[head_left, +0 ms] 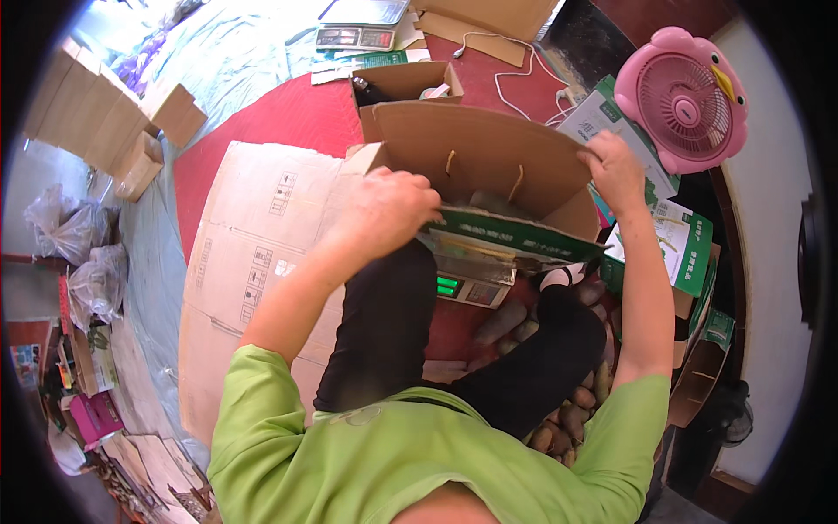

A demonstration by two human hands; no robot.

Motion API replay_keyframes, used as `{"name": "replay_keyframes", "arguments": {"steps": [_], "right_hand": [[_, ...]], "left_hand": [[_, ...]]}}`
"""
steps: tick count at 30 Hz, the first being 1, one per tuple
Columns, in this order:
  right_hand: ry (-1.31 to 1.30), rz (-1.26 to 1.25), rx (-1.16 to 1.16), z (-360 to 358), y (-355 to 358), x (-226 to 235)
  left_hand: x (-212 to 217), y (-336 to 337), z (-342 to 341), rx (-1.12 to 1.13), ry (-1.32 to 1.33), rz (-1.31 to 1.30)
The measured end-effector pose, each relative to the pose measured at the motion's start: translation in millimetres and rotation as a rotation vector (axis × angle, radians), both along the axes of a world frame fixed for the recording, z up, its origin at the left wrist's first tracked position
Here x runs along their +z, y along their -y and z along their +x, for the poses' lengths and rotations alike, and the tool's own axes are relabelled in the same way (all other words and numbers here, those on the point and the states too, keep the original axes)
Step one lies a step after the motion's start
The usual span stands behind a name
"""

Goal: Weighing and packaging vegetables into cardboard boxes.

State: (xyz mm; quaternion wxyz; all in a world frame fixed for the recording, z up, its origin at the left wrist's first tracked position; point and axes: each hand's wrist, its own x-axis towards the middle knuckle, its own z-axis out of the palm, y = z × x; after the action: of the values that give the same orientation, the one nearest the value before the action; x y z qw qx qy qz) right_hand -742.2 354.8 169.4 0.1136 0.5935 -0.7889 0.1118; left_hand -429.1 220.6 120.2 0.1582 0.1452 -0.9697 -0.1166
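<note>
In front of me a green cardboard carton [502,230] stands with its top flap raised, showing a plain brown inner side with two rope ends. Inside it lies something pale that I cannot make out. My left hand [393,206] is curled over the carton's near left corner. Farther right, my right hand [614,171] pinches the upper right edge of the raised flap. Under the carton is a digital scale [480,293] with a lit green display. Brown root vegetables [572,417] lie beside my right leg.
A flattened cardboard sheet [253,236] covers the floor at left. A small open box [406,83] and another scale [353,37] stand beyond the carton. At right are a pink fan [685,100], a white cable [499,87] and green cartons [690,244]. Stacked brown boxes [92,109] stand far left.
</note>
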Motion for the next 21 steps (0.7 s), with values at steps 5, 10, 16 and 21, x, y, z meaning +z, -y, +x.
{"name": "replay_keyframes", "arguments": {"steps": [5, 10, 16, 21], "right_hand": [[-0.050, -0.096, 0.144, 41, 59, 28], [-0.087, -0.202, 0.298, 96, 107, 42], [-0.027, -0.200, 0.376, 184, 142, 7], [0.055, -0.092, 0.490, 281, 156, -38]], "left_hand": [[7, 32, 62, 0.165, -0.131, 0.019], [25, 43, 126, 0.272, -0.186, -0.043], [19, 26, 218, 0.434, -0.057, -0.207], [1, 2, 310, 0.609, 0.121, -0.290]]}}
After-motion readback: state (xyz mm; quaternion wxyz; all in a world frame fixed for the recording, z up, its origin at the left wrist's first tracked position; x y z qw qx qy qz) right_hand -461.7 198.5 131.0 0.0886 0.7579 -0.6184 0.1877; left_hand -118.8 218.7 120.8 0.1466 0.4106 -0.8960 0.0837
